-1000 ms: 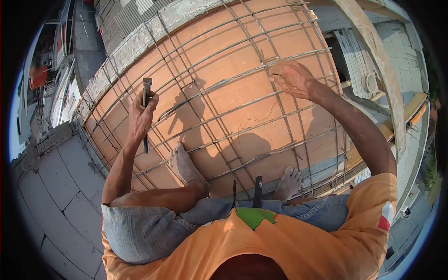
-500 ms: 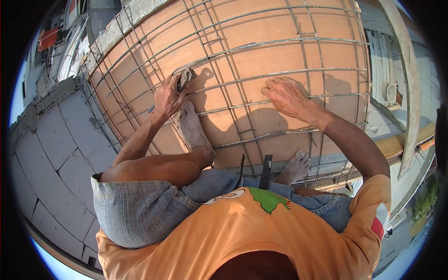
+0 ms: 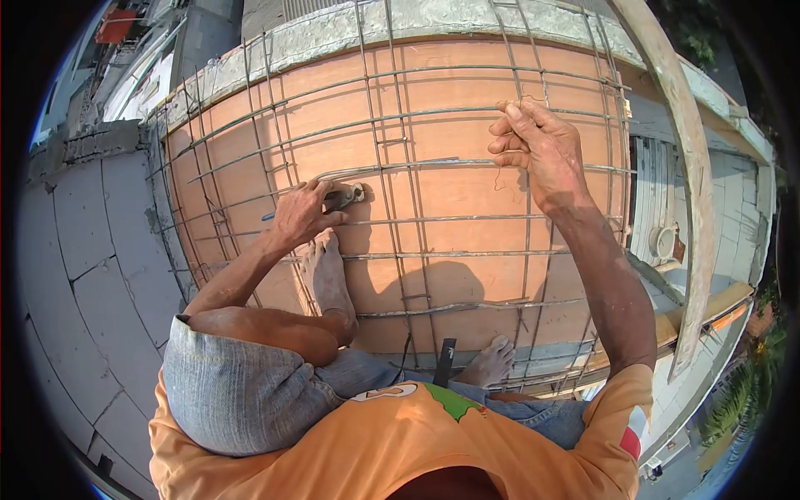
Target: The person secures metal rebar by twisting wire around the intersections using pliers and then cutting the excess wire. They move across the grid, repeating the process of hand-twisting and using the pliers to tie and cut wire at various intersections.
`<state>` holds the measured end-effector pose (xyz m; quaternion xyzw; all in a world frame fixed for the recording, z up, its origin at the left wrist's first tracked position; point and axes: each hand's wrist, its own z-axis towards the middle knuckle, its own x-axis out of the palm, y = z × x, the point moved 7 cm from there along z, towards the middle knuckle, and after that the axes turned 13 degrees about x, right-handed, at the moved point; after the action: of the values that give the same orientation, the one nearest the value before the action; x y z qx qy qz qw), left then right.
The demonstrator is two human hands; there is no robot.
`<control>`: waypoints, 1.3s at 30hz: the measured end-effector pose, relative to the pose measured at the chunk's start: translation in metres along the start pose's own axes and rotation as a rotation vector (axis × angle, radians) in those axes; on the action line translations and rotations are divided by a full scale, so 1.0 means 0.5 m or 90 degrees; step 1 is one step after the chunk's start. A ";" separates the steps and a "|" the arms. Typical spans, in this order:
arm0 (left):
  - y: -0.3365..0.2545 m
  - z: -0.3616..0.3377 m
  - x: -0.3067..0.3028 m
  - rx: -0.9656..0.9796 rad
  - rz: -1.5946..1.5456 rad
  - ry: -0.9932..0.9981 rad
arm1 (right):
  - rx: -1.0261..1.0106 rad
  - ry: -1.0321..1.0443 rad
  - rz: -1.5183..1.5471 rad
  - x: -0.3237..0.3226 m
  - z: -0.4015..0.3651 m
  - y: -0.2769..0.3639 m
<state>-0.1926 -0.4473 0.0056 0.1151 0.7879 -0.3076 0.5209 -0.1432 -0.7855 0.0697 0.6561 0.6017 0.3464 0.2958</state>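
Note:
My left hand (image 3: pixel 302 215) is closed around a pair of pincers (image 3: pixel 357 193), just above the steel bars and beside my left foot. The pincers' metal head points right, and a bit of blue handle shows on the other side of the hand. My right hand (image 3: pixel 540 154) is raised over the right part of the rebar grid (image 3: pixel 450 162). Thumb and forefinger pinch a thin tie wire (image 3: pixel 497 177), which hangs in a bent strand below the fingers. Crossing bars of the grid run over an orange-brown plywood sheet (image 3: pixel 454 75).
My bare feet (image 3: pixel 329 271) stand among the bars. A concrete edge (image 3: pixel 312 33) runs along the far side, and a block wall (image 3: pixel 125 217) lies to the left. On the right, a long wooden plank (image 3: pixel 679 125) rises past the sheet's edge, near a white bucket (image 3: pixel 664 242).
My right hand has lifted away from the bars and turned, with the wire now visible in it. My left hand holds the pincers slightly lower in view. The head view has shifted.

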 end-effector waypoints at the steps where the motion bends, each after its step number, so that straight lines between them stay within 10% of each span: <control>1: -0.011 0.013 -0.023 -0.008 -0.014 0.008 | 0.025 0.005 0.034 0.006 0.000 -0.003; 7: -0.137 0.054 -0.053 0.080 -0.491 -0.034 | 0.100 0.055 0.002 0.100 -0.006 -0.044; 10: -0.049 -0.029 -0.007 -0.071 -0.519 0.102 | 0.090 0.001 -0.189 0.089 0.018 -0.063; 12: 0.071 -0.127 -0.044 -0.338 -0.477 -0.194 | 0.104 0.007 -0.243 0.062 0.040 -0.092; 16: 0.149 -0.341 0.021 -0.488 -0.321 -0.198 | 0.146 -0.020 -0.314 0.061 0.047 -0.155; 18: 0.089 -0.362 0.023 -0.275 -0.159 -0.232 | 0.157 0.008 -0.319 0.078 0.053 -0.186; 29: 0.023 -0.260 0.082 -0.173 0.111 -0.175 | 0.093 0.032 -0.492 0.149 0.045 -0.206; 39: 0.015 -0.259 0.020 -0.165 -0.211 -0.107 | 0.333 0.120 -0.282 0.170 0.016 -0.274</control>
<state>-0.2900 -0.3646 0.0286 -0.1096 0.7828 -0.2939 0.5375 -0.2137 -0.6868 -0.0371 0.5286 0.8223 0.1670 0.1290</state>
